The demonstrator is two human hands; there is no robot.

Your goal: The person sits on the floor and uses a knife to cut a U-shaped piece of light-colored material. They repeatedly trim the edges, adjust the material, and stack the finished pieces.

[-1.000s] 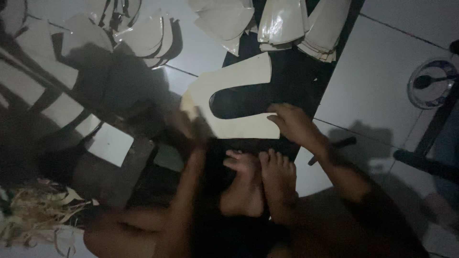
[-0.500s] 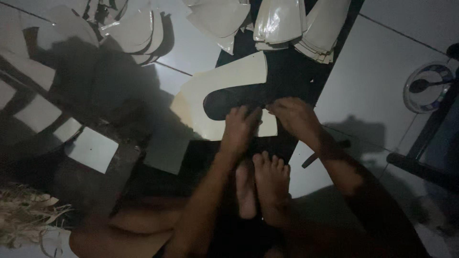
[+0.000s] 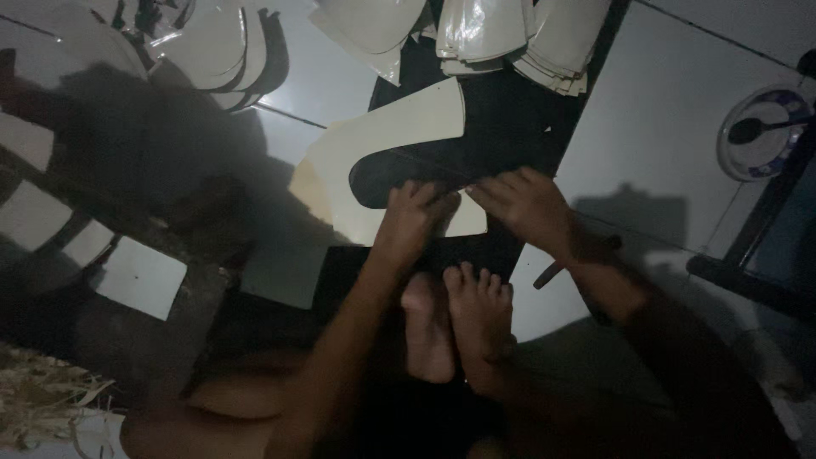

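Observation:
A cream U-shaped sheet piece (image 3: 382,144) lies on a black sheet (image 3: 518,119) spread over the tiled floor. My left hand (image 3: 414,217) presses on the near arm of the cream piece with its fingers down on it. My right hand (image 3: 529,204) rests just to the right, fingertips touching the same edge of the piece and the black sheet. My two bare feet (image 3: 455,319) sit on the black sheet right below both hands.
Stacks of cream cut pieces (image 3: 510,38) lie at the top, more (image 3: 221,51) at the top left. White rectangular pieces (image 3: 140,276) lie left. A plate with a spoon (image 3: 761,132) sits right, beside a dark furniture leg (image 3: 748,280). Straw-like scraps (image 3: 42,408) lie bottom left.
My left hand has come forward from beside my feet onto the cream piece, beside my right hand. The view has shifted slightly downward.

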